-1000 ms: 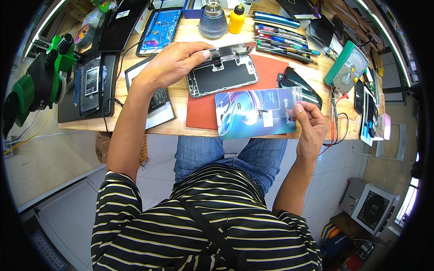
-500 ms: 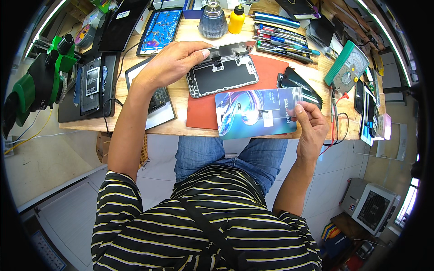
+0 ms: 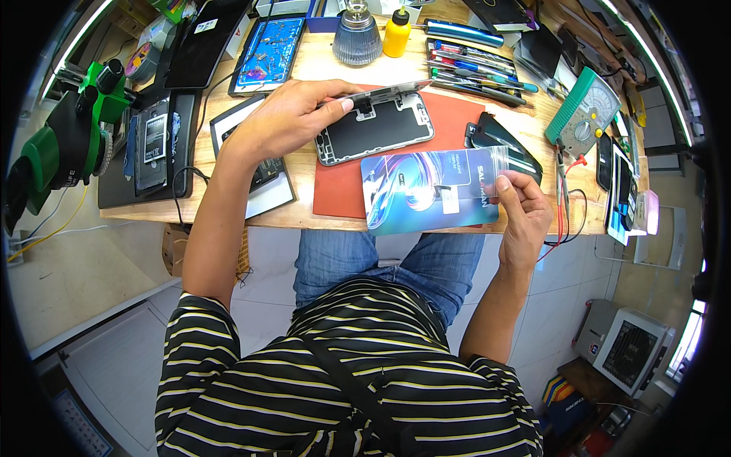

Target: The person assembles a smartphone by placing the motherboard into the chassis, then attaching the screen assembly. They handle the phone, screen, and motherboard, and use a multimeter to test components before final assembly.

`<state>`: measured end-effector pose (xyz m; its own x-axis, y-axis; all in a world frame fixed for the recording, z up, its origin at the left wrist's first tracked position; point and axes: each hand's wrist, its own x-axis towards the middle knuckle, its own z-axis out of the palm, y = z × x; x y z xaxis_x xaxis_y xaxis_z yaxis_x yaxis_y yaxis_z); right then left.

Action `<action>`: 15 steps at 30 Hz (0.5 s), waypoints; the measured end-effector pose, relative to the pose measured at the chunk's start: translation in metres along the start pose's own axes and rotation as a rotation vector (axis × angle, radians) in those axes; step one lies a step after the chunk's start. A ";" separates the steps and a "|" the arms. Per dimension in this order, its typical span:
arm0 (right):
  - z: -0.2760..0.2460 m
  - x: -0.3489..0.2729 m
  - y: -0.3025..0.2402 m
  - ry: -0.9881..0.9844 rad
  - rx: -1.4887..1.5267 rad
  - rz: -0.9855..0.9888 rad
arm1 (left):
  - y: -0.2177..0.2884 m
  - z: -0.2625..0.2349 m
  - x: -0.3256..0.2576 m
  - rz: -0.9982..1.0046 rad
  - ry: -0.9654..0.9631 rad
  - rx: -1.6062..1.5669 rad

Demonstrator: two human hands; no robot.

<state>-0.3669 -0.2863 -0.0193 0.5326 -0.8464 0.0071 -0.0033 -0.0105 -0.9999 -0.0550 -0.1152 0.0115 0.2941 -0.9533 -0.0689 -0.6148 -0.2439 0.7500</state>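
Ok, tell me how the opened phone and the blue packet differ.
The opened phone shows a dark inside with a pale rim, while the packet is glossy, printed blue. The phone has a raised panel tilted up; the packet is one flat piece. The left hand grips the phone by that panel, whereas the right hand pinches the packet's right end. Both overlap the orange-red mat in this view.

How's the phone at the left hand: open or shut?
Open: the left hand holds one panel tilted up, away from the lower panel.

repair workshop (apparently); multimeter (image 3: 583, 114); opened phone (image 3: 375, 135); hand tools (image 3: 480, 76)
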 end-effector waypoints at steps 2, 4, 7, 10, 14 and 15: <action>0.000 0.000 0.000 -0.001 -0.009 0.002 | 0.001 0.003 -0.002 -0.001 0.013 0.004; 0.000 0.000 0.000 0.002 -0.009 0.003 | 0.002 0.005 -0.004 0.011 0.020 0.028; 0.000 -0.001 0.000 0.003 0.001 -0.002 | 0.007 0.006 -0.010 0.012 -0.014 0.107; 0.000 0.000 0.000 0.001 0.005 -0.002 | 0.011 0.012 -0.016 -0.040 -0.030 0.169; 0.000 -0.001 0.000 -0.006 0.001 -0.010 | 0.012 0.020 -0.023 0.011 0.019 0.227; 0.000 -0.001 -0.001 -0.009 0.006 -0.008 | 0.012 0.022 -0.024 0.044 0.032 0.245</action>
<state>-0.3677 -0.2851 -0.0187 0.5403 -0.8413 0.0155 0.0059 -0.0146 -0.9999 -0.0852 -0.0991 0.0075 0.2839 -0.9587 -0.0158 -0.7853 -0.2420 0.5698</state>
